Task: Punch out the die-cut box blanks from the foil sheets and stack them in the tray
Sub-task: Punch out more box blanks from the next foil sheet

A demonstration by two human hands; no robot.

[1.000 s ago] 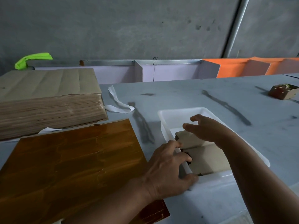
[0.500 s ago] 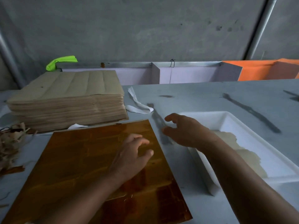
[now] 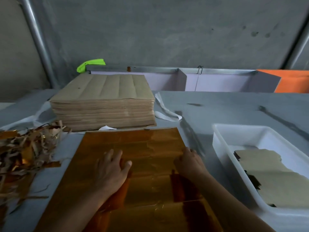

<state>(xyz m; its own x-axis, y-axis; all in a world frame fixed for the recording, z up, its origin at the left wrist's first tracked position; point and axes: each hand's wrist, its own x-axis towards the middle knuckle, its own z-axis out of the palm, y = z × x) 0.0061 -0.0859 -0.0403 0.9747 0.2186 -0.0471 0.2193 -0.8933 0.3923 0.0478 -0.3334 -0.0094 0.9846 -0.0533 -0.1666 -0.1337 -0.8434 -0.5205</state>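
Foil sheet (image 3: 147,144) flat, lengthwise front-to-back

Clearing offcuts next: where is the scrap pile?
In the head view, the scrap pile lies on the left of the table, left of the foil sheet and just in front of the stack of brown sheets.

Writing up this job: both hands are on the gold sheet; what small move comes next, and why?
Probably lift the right edge of the foil sheet with the right hand, whose fingers sit there, while the flat left hand holds it down.
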